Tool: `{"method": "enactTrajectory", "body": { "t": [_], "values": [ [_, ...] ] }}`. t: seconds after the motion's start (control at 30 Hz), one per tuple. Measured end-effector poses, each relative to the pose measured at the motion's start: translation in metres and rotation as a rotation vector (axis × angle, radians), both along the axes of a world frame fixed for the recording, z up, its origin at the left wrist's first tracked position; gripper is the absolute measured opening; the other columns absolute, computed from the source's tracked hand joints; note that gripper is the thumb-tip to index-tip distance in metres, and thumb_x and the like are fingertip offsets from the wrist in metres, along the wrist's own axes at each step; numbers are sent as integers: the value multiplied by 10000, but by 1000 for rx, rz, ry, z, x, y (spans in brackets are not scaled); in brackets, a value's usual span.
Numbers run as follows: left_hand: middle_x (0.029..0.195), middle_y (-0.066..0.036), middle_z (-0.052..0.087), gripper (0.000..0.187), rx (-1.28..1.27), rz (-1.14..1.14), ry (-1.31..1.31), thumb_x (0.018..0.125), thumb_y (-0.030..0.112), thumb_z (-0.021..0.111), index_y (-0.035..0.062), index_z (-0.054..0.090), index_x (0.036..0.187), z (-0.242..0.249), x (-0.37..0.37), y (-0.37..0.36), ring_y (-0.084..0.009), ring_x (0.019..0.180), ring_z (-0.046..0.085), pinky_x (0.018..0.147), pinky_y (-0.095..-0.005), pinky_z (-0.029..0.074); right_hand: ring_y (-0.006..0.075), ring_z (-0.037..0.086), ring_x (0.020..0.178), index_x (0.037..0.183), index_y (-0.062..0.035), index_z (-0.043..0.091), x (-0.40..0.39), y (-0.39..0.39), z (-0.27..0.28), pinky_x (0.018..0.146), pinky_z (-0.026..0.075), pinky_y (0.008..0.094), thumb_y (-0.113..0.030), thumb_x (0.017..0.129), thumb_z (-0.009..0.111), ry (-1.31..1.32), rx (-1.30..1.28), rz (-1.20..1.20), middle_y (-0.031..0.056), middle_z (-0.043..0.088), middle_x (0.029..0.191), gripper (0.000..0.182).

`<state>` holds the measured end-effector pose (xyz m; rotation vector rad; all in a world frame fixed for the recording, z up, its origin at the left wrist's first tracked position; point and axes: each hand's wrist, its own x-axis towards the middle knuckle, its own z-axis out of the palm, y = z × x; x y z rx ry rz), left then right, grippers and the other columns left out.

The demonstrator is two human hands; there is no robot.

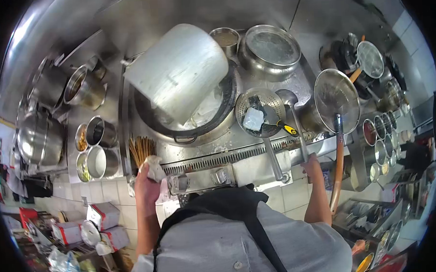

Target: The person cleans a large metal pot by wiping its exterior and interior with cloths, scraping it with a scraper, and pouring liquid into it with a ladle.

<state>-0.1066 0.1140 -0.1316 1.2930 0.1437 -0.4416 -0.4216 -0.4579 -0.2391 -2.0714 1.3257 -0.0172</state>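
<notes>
My left hand (147, 186) is closed on a crumpled white cloth (154, 169) at the stove's front edge. Just behind it, a bamboo wok brush (141, 150) stands with its bristles up. My right hand (313, 167) has its fingers wrapped round the handle end of a ladle (287, 98), which lies bowl-away on the stove. Left of the ladle rests a perforated skimmer (244, 102) carrying a whitish block (253, 119) and a scraper with a yellow-and-black handle (287, 128). A large aluminium pot (181, 69) lies tilted inside the wok (144, 112).
A wire strainer (337, 99) with a long wooden handle leans at the right. A lidded pot (270, 51) and a small pot (225, 40) stand behind. Several metal containers (102, 161) sit at the left, and seasoning tins (381, 133) line the right.
</notes>
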Motion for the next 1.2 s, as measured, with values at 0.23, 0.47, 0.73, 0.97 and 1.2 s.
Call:
{"method": "enactTrajectory", "body": {
  "t": [0.23,0.47,0.73,0.97,1.2],
  "values": [
    [1153,-82,697,410,-61,-10,-92,1142,318,459,3,640,1333,16,-7,66,-170,1026,667,873,-339,534,583,645,1015,1070,42,593,4,10,32,874,502,629,-158,899,676,-43,-477,142,368,692,986,276],
    [1292,-135,684,371,-255,217,-8,1110,240,539,-4,581,1387,-13,-30,167,-257,1163,680,977,-418,559,513,645,810,1037,19,583,-4,140,126,747,500,526,-225,946,736,-230,-542,134,271,668,841,302],
    [1298,-120,717,336,-333,240,34,1085,226,623,6,625,1338,-10,-43,189,-237,1166,703,1029,-401,539,342,606,670,1023,1,577,42,326,178,645,489,465,-281,950,751,-189,-97,586,194,628,779,339],
    [1300,-120,714,337,-350,230,22,1087,230,615,12,630,1344,-16,-64,212,-235,1188,693,1031,-408,536,349,691,811,1128,-5,555,169,387,140,712,532,475,-276,985,689,-149,195,565,196,659,844,334],
    [1255,-107,706,342,-333,323,39,1075,241,625,20,612,1335,-32,-91,239,-227,1121,691,976,-408,548,216,553,473,1034,0,506,285,419,84,397,428,399,-275,1055,615,-509,264,265,108,561,687,296]
  ]
}}
